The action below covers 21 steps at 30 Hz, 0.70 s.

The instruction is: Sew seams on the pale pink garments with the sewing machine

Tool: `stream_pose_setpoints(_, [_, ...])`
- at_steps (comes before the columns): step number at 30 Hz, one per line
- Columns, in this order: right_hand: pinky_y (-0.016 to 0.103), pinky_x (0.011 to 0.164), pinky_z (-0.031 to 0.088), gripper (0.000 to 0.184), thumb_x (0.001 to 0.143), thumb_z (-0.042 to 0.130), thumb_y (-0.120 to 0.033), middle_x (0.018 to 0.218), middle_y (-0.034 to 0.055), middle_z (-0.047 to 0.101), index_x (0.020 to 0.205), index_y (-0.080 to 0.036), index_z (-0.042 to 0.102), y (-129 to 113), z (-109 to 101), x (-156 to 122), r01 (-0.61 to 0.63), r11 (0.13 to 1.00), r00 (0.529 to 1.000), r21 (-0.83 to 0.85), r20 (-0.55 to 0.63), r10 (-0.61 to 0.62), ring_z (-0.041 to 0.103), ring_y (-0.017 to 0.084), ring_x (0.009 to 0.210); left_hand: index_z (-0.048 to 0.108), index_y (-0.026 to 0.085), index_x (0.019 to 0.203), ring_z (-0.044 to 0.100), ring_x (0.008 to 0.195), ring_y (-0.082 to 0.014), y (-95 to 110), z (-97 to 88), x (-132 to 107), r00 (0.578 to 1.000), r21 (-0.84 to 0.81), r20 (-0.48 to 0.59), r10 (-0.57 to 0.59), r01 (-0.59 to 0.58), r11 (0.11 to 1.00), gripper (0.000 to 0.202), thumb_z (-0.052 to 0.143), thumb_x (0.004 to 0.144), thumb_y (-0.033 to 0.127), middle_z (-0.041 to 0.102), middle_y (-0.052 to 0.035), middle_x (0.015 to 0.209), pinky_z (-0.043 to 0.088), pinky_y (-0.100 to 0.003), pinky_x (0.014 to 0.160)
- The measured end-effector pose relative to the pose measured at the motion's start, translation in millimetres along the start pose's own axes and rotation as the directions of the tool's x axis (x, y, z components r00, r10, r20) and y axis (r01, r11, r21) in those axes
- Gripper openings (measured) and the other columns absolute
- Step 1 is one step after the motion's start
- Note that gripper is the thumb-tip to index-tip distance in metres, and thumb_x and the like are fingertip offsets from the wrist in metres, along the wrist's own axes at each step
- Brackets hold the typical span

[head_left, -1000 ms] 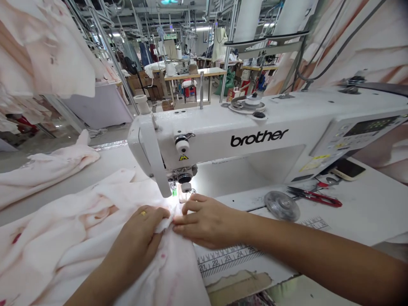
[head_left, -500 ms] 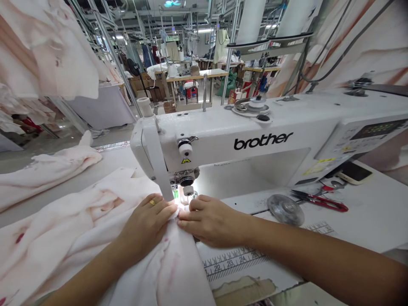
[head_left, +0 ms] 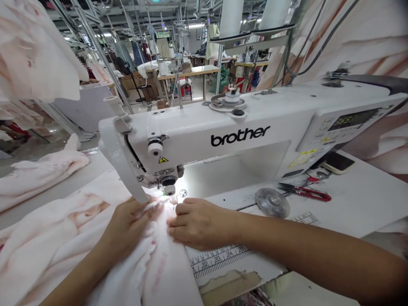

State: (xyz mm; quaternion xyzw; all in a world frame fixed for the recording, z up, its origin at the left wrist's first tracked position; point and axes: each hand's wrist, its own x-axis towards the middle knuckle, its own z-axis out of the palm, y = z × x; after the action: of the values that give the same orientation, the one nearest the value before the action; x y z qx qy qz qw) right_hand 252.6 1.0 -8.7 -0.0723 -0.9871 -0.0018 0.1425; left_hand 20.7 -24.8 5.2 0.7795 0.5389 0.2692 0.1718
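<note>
Pale pink and white fabric [head_left: 174, 267] with reddish blotches runs under the needle area of a white sewing machine [head_left: 191, 136]. My left hand [head_left: 126, 223] is left of the needle, its fingers closed on a gathered fold of the cloth; some fingertips are hidden in it. To the right of the needle, my right hand [head_left: 199, 223] has curled fingers pinching the fabric's right side. A bright lamp lights the cloth between both hands. Glare hides the exact spot under the presser foot.
On the table at right lie a clear bobbin-like disc [head_left: 272, 202], red-handled thread snips [head_left: 306, 191] and a phone [head_left: 338, 162]. A printed ruler [head_left: 219, 259] runs along the front. More cloth [head_left: 47, 168] lies at left. Thread cones [head_left: 231, 19] stand above the machine.
The view has shifted, so the machine appears farther left. My left hand has gone from lying on the cloth to gripping a raised fold. My right hand still pinches the fabric.
</note>
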Motion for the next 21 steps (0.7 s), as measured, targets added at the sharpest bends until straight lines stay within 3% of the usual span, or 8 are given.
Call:
stream_pose_setpoints(3, [0.036,0.076,0.040,0.013,0.099,0.052,-0.017,0.102,0.0039,0.063,0.092,-0.014,0.063,-5.0,2.8,0.7,-0.013,1.000,1.000,0.016,-0.006,0.013,0.047,0.021,0.089,0.065,0.021,0.096,0.060,0.086,-0.0167,-12.1,-2.1,2.4,0.984,0.045,0.070,0.166,-0.169,0.985,0.014,0.051,0.092,0.022,0.065,-0.0026,0.092,0.048,-0.027,0.075])
stream_pose_setpoints(6, [0.036,0.078,0.040,0.009,0.097,0.056,-0.018,0.103,0.0046,0.061,0.099,-0.012,0.063,-10.3,6.3,1.0,-0.024,0.999,0.999,0.025,-0.042,0.025,0.046,0.021,0.089,0.064,0.022,0.104,0.059,0.092,-0.0175,-20.4,-8.4,6.9,0.921,0.131,0.148,0.359,-0.378,0.916,0.020,0.051,0.091,0.015,0.065,-0.0036,0.095,0.048,-0.030,0.082])
stream_pose_setpoints(9, [0.036,0.078,0.040,0.009,0.096,0.057,-0.018,0.100,0.0047,0.061,0.100,-0.011,0.062,-11.9,8.3,0.5,-0.025,0.999,0.997,0.023,-0.073,0.027,0.046,0.022,0.088,0.062,0.023,0.107,0.060,0.097,-0.0190,-16.0,-11.0,7.6,0.865,0.244,0.231,0.446,-0.495,0.834,0.023,0.051,0.090,0.012,0.067,-0.0037,0.103,0.046,-0.034,0.088])
stream_pose_setpoints(14, [0.036,0.080,0.040,0.009,0.097,0.055,-0.016,0.095,0.0038,0.061,0.100,-0.012,0.063,-10.2,7.7,0.5,-0.018,0.999,0.996,0.032,-0.088,0.021,0.045,0.022,0.089,0.064,0.019,0.099,0.060,0.096,-0.0225,7.3,1.5,-3.9,0.891,0.425,0.177,0.419,-0.453,0.784,0.020,0.049,0.089,0.010,0.067,-0.0051,0.101,0.043,-0.040,0.087])
stream_pose_setpoints(17, [0.036,0.080,0.040,0.010,0.097,0.055,-0.016,0.095,0.0031,0.062,0.102,-0.012,0.063,-9.8,6.7,0.8,-0.019,0.999,0.996,0.046,-0.082,0.023,0.046,0.022,0.089,0.063,0.019,0.102,0.060,0.091,-0.0208,10.5,9.2,-10.6,0.916,0.388,0.108,0.386,-0.397,0.832,0.023,0.046,0.090,0.009,0.067,-0.0042,0.097,0.043,-0.038,0.084])
stream_pose_setpoints(21, [0.035,0.083,0.041,0.013,0.099,0.058,-0.020,0.101,0.0041,0.063,0.108,-0.012,0.062,-8.4,3.5,0.5,-0.004,0.998,0.998,0.068,-0.061,0.008,0.047,0.022,0.091,0.064,0.021,0.099,0.060,0.089,-0.0171,4.3,11.9,-12.8,0.965,0.254,0.035,0.259,-0.259,0.932,0.023,0.046,0.091,0.009,0.067,-0.0017,0.096,0.045,-0.032,0.079])
